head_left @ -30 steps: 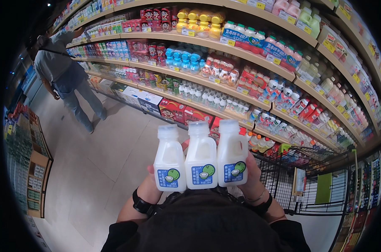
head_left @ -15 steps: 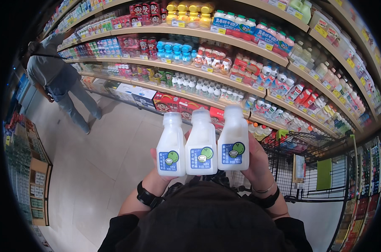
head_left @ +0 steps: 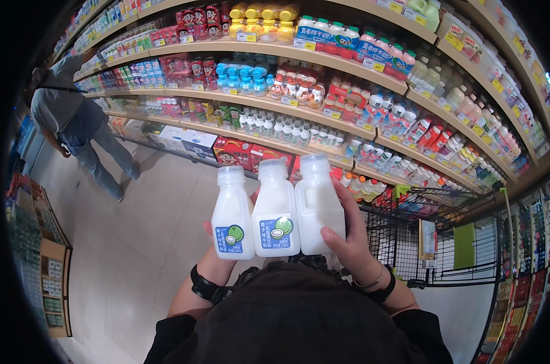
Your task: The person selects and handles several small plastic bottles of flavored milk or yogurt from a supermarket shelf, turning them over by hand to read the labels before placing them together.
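Observation:
Three white plastic milk bottles stand upright side by side in front of me, held between my two hands. The left bottle [head_left: 234, 212] and the middle bottle [head_left: 275, 206] show blue labels with a green coconut picture. A plain side of the right bottle [head_left: 317, 203] faces me, without its label. My left hand [head_left: 218, 261] is closed around the left bottle from beside and behind; most of its fingers are hidden. My right hand [head_left: 353, 239] grips the right bottle, with the thumb across its front and the fingers along its far side.
Long shelves [head_left: 299, 100] of drinks curve across the far side. A black wire shopping cart [head_left: 445, 212] with a green panel [head_left: 464, 246] stands at right. Another person [head_left: 74, 115] is at far left by the shelves. A low wooden display [head_left: 53, 249] stands at left.
The right bottle has been turned, so its label no longer faces me. My right thumb has come round to its front. The bottles sit slightly further left in view.

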{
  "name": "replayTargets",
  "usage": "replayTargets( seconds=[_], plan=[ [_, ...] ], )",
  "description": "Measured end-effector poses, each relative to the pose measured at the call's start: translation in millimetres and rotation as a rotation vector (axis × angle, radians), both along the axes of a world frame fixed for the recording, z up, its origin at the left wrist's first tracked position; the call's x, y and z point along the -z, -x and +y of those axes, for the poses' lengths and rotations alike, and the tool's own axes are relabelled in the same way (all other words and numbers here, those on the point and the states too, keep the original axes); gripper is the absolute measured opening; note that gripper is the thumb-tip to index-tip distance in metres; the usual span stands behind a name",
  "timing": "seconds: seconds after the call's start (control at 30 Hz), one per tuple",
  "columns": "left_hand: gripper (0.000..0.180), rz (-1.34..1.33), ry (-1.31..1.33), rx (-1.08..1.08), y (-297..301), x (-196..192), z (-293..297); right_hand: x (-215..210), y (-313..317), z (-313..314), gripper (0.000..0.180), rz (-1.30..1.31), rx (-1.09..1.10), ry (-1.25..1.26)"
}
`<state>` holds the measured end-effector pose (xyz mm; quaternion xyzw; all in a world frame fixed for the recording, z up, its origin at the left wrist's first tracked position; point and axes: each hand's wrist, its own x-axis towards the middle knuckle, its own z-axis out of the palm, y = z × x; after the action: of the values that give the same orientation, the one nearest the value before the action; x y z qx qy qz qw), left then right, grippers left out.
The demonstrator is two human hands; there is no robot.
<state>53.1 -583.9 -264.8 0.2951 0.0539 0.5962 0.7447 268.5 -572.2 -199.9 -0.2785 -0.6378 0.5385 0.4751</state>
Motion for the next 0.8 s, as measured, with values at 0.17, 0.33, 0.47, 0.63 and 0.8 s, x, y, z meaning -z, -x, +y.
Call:
replayTargets(
  seconds=[0.17,0.33,0.47,0.63,0.8],
  plan=[
    [0.111,0.02,-0.011,-0.074,4.5,7.7,-1.6,3.0,5.2,5.3,0.073,0.431,-0.205,0.351],
    [0.111,0.011,0.009,-0.057,1.8,0.8,-1.5,-0.4,4.3,11.4,0.077,0.513,-0.305,0.535],
    [0.11,0.015,0.037,-0.05,4.1,5.1,0.4,2.8,5.3,12.8,0.081,0.461,-0.217,0.382],
    [0.112,0.016,-0.009,0.015,2.7,4.4,4.5,-5.0,2.4,6.3,0.074,0.164,-0.075,0.176],
    [0.121,0.086,-0.04,0.019,1.6,0.9,7.4,-1.3,-1.8,4.4,0.068,0.062,-0.045,-0.014]
  ],
)
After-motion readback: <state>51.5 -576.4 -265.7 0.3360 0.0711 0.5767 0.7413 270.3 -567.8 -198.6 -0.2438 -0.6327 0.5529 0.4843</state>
